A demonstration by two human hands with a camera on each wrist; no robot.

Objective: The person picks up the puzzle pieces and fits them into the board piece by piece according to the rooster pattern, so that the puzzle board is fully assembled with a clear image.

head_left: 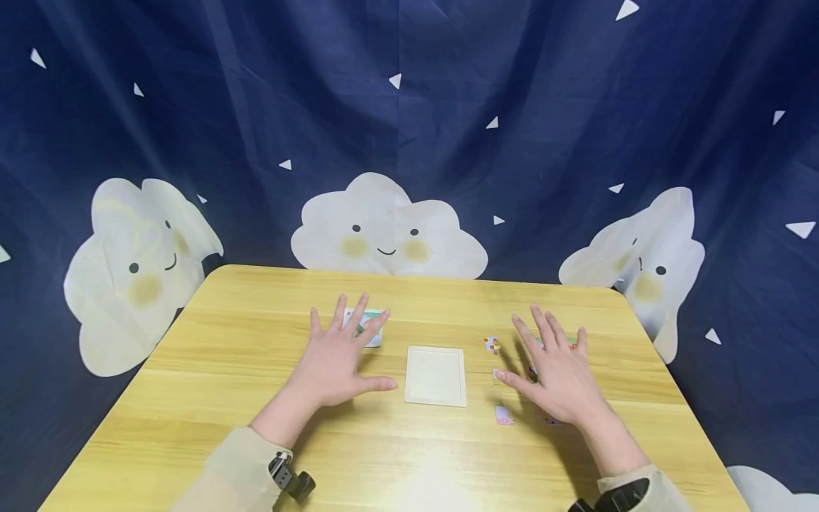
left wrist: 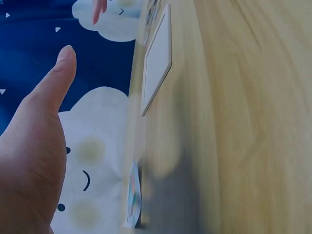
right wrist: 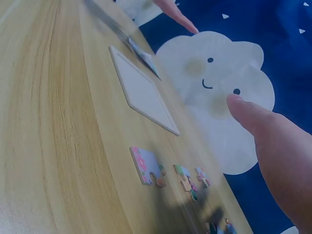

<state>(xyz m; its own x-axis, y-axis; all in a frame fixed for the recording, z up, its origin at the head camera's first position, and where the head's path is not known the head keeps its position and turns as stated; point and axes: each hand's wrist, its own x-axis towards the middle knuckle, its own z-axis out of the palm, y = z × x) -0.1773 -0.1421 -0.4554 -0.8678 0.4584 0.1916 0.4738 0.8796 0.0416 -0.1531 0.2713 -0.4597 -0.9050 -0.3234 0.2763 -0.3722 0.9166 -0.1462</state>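
Observation:
My left hand (head_left: 335, 360) hovers over the table's left part with fingers spread, holding nothing. Partly hidden behind its fingers lies a printed picture card (head_left: 374, 337), which also shows at the bottom of the left wrist view. My right hand (head_left: 563, 375) is likewise spread in the air, above several jigsaw puzzle pieces. A piece with pink flowers (head_left: 504, 415), one with red and yellow (head_left: 492, 345) and a small greenish one (head_left: 495, 377) lie left of it; others are partly covered by the hand. Between the hands rests a white square puzzle tray (head_left: 436, 376) with a raised rim.
The wooden table (head_left: 409, 455) has rounded far corners. Behind it hangs a dark blue curtain (head_left: 345, 107) printed with white clouds and triangles. A dark wrist device (head_left: 291, 478) is strapped over each light sleeve.

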